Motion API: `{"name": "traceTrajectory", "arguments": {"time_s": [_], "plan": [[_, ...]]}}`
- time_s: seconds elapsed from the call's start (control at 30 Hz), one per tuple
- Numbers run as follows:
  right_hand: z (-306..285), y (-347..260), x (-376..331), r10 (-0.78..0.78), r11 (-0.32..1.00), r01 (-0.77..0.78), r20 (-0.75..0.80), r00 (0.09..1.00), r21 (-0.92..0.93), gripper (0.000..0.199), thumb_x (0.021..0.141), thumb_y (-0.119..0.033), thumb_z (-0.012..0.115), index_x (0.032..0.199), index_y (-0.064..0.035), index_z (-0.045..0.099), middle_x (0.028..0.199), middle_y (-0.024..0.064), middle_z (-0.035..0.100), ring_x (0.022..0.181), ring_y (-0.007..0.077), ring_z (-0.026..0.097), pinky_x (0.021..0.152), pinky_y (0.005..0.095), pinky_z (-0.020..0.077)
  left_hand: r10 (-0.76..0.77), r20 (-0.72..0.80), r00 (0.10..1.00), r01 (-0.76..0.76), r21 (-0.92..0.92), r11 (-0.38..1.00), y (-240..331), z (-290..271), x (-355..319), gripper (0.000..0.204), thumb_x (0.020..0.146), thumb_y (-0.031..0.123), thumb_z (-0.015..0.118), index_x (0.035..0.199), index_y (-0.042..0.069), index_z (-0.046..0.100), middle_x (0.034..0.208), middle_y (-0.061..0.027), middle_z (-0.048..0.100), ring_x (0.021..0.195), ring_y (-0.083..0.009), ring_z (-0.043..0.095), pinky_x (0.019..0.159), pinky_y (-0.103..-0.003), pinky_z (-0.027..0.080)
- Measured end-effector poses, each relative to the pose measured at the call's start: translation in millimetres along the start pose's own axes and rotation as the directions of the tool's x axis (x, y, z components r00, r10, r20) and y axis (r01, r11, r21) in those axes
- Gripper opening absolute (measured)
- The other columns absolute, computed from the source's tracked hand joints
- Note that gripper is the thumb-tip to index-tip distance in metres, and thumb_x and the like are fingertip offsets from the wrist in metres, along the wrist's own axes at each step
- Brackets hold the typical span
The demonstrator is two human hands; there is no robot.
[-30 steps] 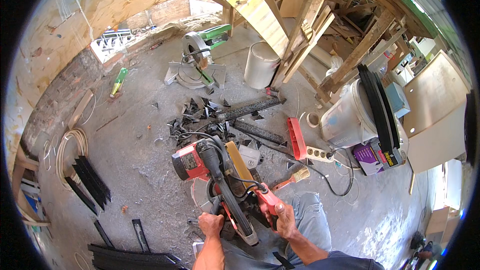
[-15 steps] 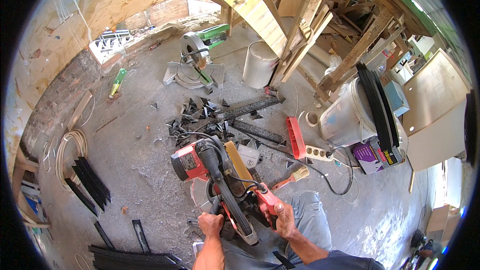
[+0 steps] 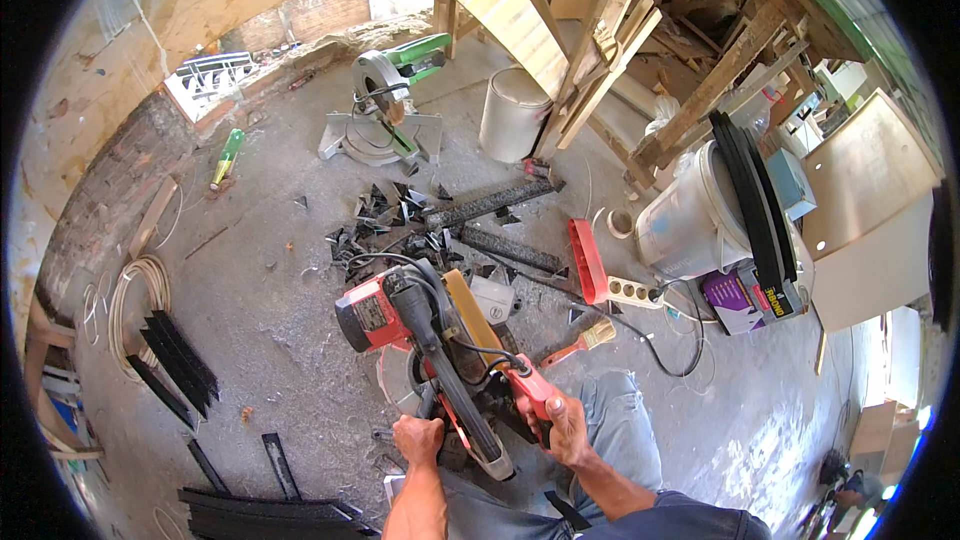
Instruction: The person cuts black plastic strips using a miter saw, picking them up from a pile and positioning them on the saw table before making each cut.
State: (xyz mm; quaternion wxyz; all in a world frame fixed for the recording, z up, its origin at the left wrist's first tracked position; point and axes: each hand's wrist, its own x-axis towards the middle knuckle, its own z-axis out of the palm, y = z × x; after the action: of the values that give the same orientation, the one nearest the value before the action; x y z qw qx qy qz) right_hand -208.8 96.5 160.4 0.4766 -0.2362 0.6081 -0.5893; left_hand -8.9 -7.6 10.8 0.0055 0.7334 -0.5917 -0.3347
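Note:
A red and black miter saw (image 3: 425,325) stands on the floor in front of me, its motor to the left and a yellow strip along its right side. My right hand (image 3: 565,430) is wrapped round the saw's red handle (image 3: 532,390), thumb on top. Beside the lower left of the saw, my left hand (image 3: 418,438) is closed at its base; what its fingers grip is hidden. Past the saw lies a heap of small black offcuts (image 3: 385,210), with two long dark bars (image 3: 500,202) next to it.
Black strips lie at left (image 3: 180,360) and lower left (image 3: 260,515). A coil of cable (image 3: 140,300) is beside them. A paintbrush (image 3: 590,338), a power strip (image 3: 632,292) and a white bucket (image 3: 690,220) are at right. A green miter saw (image 3: 380,110) stands at the back.
The whole view has shifted slightly, so things sit a little higher in the picture. Both hands keep their places on the saw.

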Motion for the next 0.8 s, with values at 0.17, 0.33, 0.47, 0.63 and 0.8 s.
{"name": "traceTrajectory", "arguments": {"time_s": [0.17, 0.33, 0.47, 0.63, 0.8], "plan": [[3, 3, 1, 0.000, 1.000, 0.001, 0.012, 1.000, -0.019, 0.068, 0.097, -0.065, 0.043, 0.098, 0.0004, 0.060, 0.083, 0.0032, 0.057, 0.071, 0.0096, 0.052, 0.060, 0.0249, 0.0420, 0.043, -0.017, 0.999, -0.042, 0.032, 0.999, -25, 14, 10, 0.037, 0.059, 0.016, 0.066, 0.082, -0.013, 0.068, 0.088, -0.0351, 0.066, 0.089, -0.0479, 0.068, 0.084, -0.049, 0.055], [1, 3, -1, 0.008, 1.000, -0.008, 0.002, 1.000, -0.002, 0.066, 0.097, -0.064, 0.044, 0.099, 0.0005, 0.060, 0.084, 0.0031, 0.058, 0.071, 0.0093, 0.052, 0.060, 0.0244, 0.0421, 0.052, -0.008, 0.999, -0.052, 0.040, 0.998, -18, 14, 8, 0.036, 0.059, 0.017, 0.067, 0.080, -0.013, 0.068, 0.087, -0.0344, 0.067, 0.089, -0.0479, 0.068, 0.084, -0.049, 0.055], [-1, 4, -2, 0.007, 1.000, -0.007, 0.005, 1.000, 0.007, 0.063, 0.097, -0.061, 0.046, 0.100, 0.0004, 0.060, 0.085, 0.0028, 0.058, 0.072, 0.0091, 0.052, 0.060, 0.0240, 0.0425, -0.002, -0.008, 1.000, 0.002, -0.005, 1.000, 1, -4, -2, 0.036, 0.060, 0.019, 0.067, 0.079, -0.012, 0.068, 0.087, -0.0340, 0.067, 0.087, -0.0475, 0.068, 0.082, -0.048, 0.056], [1, 5, -2, 0.003, 1.000, -0.003, -0.001, 1.000, 0.005, 0.064, 0.097, -0.062, 0.046, 0.100, 0.0001, 0.060, 0.084, 0.0028, 0.058, 0.072, 0.0092, 0.052, 0.061, 0.0240, 0.0426, -0.029, -0.022, 0.999, 0.029, 0.001, 1.000, 1, -8, -2, 0.039, 0.060, 0.020, 0.069, 0.080, -0.012, 0.068, 0.087, -0.0338, 0.067, 0.088, -0.0468, 0.068, 0.082, -0.048, 0.056], [0, 5, -2, 0.005, 1.000, -0.005, 0.000, 1.000, -0.002, 0.066, 0.095, -0.065, 0.047, 0.098, -0.0004, 0.060, 0.082, 0.0028, 0.057, 0.071, 0.0091, 0.052, 0.060, 0.0240, 0.0424, -0.055, 0.003, 0.998, 0.055, 0.005, 0.998, 3, -6, 0, 0.038, 0.060, 0.019, 0.068, 0.081, -0.012, 0.069, 0.089, -0.0343, 0.067, 0.089, -0.0467, 0.068, 0.083, -0.048, 0.056]]}}
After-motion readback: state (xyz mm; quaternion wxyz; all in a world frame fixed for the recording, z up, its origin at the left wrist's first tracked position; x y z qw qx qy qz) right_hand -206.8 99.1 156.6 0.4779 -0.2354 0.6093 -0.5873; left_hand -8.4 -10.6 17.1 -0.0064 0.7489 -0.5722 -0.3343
